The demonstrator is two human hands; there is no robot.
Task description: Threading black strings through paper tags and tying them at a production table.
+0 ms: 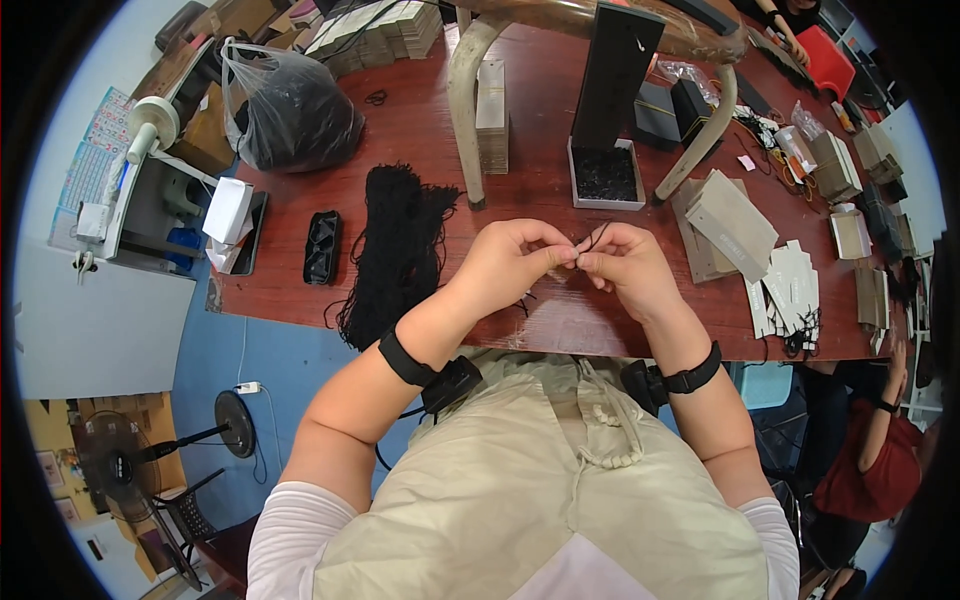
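Observation:
My left hand (pixel 512 262) and my right hand (pixel 634 268) meet above the table's near edge, fingertips almost touching. Both are closed in a pinch on a thin black cord (pixel 599 236), part of which rises above the right fingers. The rest of the cord is mostly hidden by my fingers. Left of my hands lies a thick bundle of black cords (pixel 393 250). Beyond my right hand stands an open white box (pixel 607 178) with small black pieces inside.
A wooden stool (pixel 465 110) stands over the red table (pixel 420 105). A small black tray (pixel 322 247) and a bag of black material (pixel 300 120) are at left. Grey cards (pixel 732 222) and white tags (pixel 792 290) lie at right. A person in red (pixel 872 465) sits far right.

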